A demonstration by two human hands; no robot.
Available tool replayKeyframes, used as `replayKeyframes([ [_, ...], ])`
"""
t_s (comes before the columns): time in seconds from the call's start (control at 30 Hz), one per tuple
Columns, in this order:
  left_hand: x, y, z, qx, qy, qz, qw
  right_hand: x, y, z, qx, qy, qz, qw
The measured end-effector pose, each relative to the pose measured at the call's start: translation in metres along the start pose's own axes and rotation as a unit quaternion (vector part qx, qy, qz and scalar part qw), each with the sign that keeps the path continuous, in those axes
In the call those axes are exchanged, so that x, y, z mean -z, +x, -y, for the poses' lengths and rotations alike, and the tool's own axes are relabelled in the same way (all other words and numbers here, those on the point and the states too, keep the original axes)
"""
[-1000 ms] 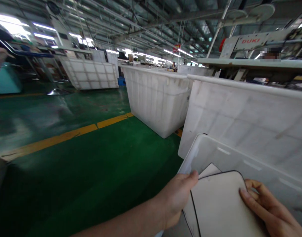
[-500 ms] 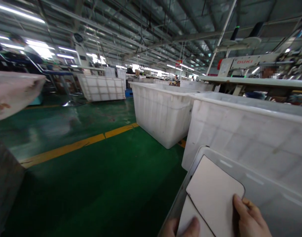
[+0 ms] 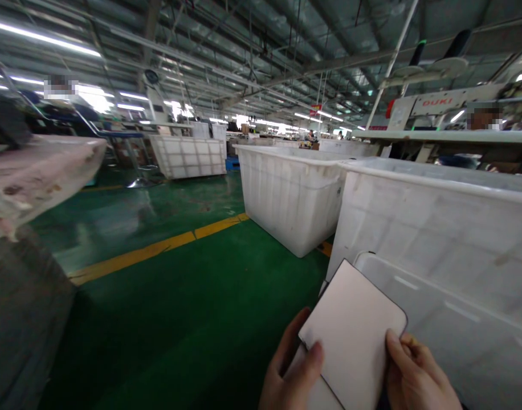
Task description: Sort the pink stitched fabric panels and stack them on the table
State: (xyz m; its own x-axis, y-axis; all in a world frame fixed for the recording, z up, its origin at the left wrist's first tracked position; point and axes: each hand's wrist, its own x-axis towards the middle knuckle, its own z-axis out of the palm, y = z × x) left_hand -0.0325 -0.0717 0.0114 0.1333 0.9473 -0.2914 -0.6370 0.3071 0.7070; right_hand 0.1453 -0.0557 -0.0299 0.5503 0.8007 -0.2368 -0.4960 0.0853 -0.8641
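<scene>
Two pale, flat pieces with dark edges lie one over the other between my hands; what they are made of I cannot tell. The upper flat pale piece has a rounded corner at its right. Part of the lower pale piece shows at the bottom left. My left hand grips them from the left, thumb on top near the line between them. At the right edge, my right hand pinches the upper piece between thumb and fingers. Behind them is a smaller white bin, partly covered by my right hand.
Large white bins stand ahead and to the right. A sewing machine sits on a table at the right, with a person behind it. A pinkish covered surface juts in at left. Green floor bears a yellow line.
My hands and the pale pieces have come left and up, away from the smaller bin. More of my left hand shows. The view has turned slightly left.
</scene>
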Motion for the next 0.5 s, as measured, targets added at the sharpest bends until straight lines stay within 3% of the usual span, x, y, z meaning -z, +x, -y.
replayKeyframes([
  [0.1, -0.002, 0.001, 0.0, -0.025, -0.086, 0.024, 0.996, -0.038, -0.029, 0.023, -0.005, 0.033, -0.047, 0.998],
  [0.17, -0.006, 0.002, 0.0, -0.036, -0.078, 0.036, 0.996, -0.055, -0.042, 0.029, 0.021, 0.041, -0.043, 0.998],
  [0.23, -0.01, 0.004, -0.005, -0.05, -0.018, 0.006, 0.999, -0.061, -0.046, 0.03, 0.075, 0.016, 0.031, 0.997],
  [0.3, -0.013, 0.006, -0.019, -0.114, 0.069, -0.015, 0.991, -0.059, -0.042, 0.032, 0.151, -0.032, 0.127, 0.98],
  [0.4, -0.012, 0.008, -0.048, -0.256, 0.246, 0.054, 0.933, -0.05, -0.027, 0.045, 0.286, -0.143, 0.205, 0.925],
  [0.47, -0.009, 0.008, -0.062, -0.289, 0.345, 0.127, 0.884, -0.044, -0.018, 0.055, 0.335, -0.255, 0.262, 0.868],
  [0.5, -0.007, 0.01, -0.064, -0.278, 0.366, 0.151, 0.875, -0.041, -0.015, 0.057, 0.333, -0.31, 0.304, 0.837],
])
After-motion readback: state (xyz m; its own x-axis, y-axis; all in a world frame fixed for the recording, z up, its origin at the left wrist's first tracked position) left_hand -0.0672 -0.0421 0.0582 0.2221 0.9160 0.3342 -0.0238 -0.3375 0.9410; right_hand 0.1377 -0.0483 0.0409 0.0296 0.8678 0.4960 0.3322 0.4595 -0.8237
